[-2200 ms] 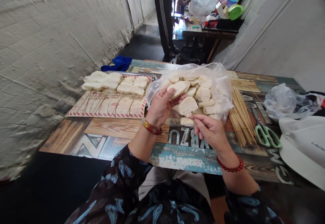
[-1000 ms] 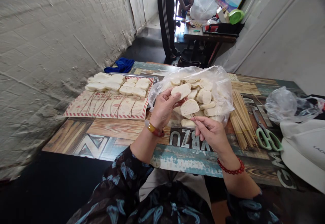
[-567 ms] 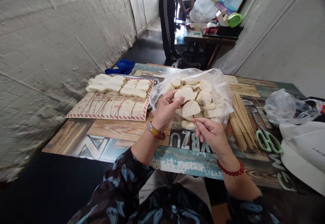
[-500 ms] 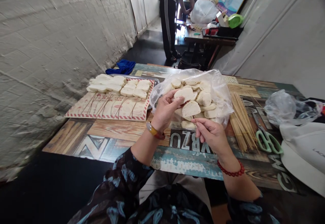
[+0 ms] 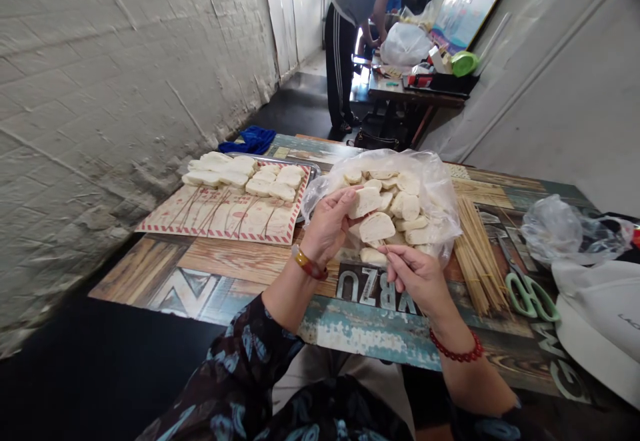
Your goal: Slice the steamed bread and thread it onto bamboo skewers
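Pinched between the thumb and fingers of my left hand [image 5: 326, 228] is a pale slice of bread [image 5: 365, 202], raised over the open plastic bag [image 5: 440, 181]. My right hand [image 5: 414, 273] grips a thin wooden skewer [image 5: 387, 249], most of it hidden by the fingers. The skewer's end points at another bread slice [image 5: 377, 228] just beyond it; I cannot tell whether it pierces that slice. Many more slices lie in the bag. At left, skewered bread slices [image 5: 220, 169] rest in rows on printed paper [image 5: 215, 211] over a metal tray [image 5: 313, 171].
A bundle of skewers [image 5: 477, 254] lies right of the bag, beside green-handled scissors [image 5: 531, 294]. A white cap [image 5: 600, 314] and a crumpled plastic bag [image 5: 565, 228] are farther right. A blue cloth [image 5: 250, 140] lies at the far left. Behind, a person [image 5: 345, 48] stands at another table.
The whole view has shifted slightly, with the table lower in the picture. Both hands keep nearly the same pose, and the held slice has tilted a little.
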A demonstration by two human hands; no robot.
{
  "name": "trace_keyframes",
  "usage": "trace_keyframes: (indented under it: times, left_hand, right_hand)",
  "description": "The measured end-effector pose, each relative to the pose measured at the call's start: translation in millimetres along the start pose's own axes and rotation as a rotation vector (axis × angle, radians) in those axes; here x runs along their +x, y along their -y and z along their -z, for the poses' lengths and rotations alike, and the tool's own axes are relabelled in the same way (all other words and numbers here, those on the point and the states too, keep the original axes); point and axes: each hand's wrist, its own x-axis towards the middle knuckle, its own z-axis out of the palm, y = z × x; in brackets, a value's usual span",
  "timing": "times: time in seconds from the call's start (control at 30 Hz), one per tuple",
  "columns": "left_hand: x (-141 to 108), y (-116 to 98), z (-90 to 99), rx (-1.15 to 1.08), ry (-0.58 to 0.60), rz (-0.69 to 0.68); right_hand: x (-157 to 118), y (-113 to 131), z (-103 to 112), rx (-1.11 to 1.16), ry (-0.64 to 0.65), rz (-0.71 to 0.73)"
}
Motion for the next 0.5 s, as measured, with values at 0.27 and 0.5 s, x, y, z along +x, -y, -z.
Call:
trace_keyframes:
  times: [0.27, 0.5]
  left_hand:
    - [0.2, 3.5, 2.3, 0.014, -0.004, -0.001]
    - [0.3, 7.3, 2.7, 0.027, -0.009, 0.01]
  right_hand:
    - [-0.4, -2.9, 1.1, -0.03, -0.009, 0.015]
    - [-0.4, -1.0, 0.0, -0.04, -0.015, 0.016]
